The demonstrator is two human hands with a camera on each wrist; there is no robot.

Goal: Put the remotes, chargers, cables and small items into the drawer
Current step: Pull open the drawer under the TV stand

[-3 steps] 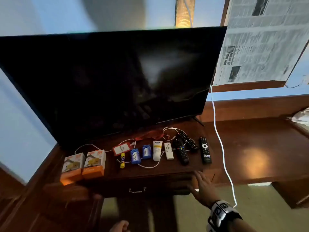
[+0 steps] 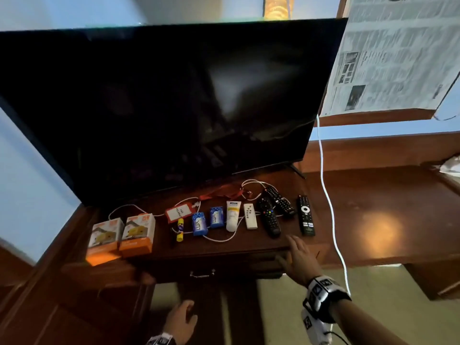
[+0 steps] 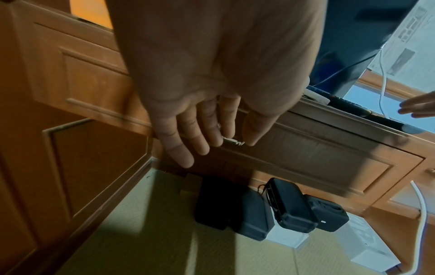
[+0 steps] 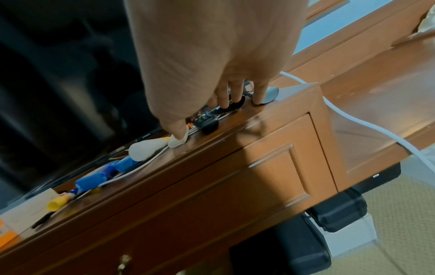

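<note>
From my head, I see the remotes (image 2: 270, 217), soaps and white cable (image 2: 219, 239) in a row on the desk (image 2: 249, 247), near my flat right hand (image 2: 297, 260). The drawer (image 2: 201, 272) below looks closed. My left hand (image 2: 180, 319) hangs low, fingers loose, holding nothing. My left wrist shows what my head misses: my fingers (image 3: 186, 135) almost at the little metal handle (image 3: 234, 141). I should hook it and pull straight. My right wrist shows my fingertips (image 4: 260, 94) spread just above the remotes.

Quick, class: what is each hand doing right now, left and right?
Left hand: open, holds nothing, fingers extended near the drawer handle.
Right hand: open, holds nothing, fingers spread over the desk edge near the remotes.
</note>
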